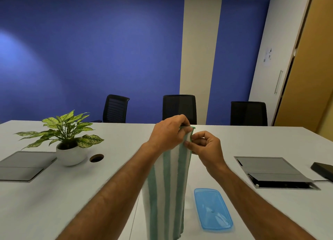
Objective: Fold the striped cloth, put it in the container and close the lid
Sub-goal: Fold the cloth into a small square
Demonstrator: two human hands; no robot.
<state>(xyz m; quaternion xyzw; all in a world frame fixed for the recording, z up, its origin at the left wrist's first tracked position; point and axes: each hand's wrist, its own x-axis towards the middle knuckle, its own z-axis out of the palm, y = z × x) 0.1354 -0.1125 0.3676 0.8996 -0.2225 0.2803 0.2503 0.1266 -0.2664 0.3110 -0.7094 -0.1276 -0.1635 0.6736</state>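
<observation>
The green-and-white striped cloth [166,191] hangs upright above the table, doubled lengthwise, its lower end reaching the bottom of the view. My left hand [169,133] grips its top edge from the left. My right hand [205,146] pinches the same top edge from the right, fingers touching the cloth close to the left hand. A blue translucent lid [212,208] lies flat on the white table [54,194] just right of the cloth. The container body is not visible.
A potted plant [67,140] in a white pot stands at the left, beside a round cable hole [96,158]. Grey cable hatches sit at far left [23,165] and right [273,173]. A black object [323,169] lies at the right edge. Three black chairs line the far side.
</observation>
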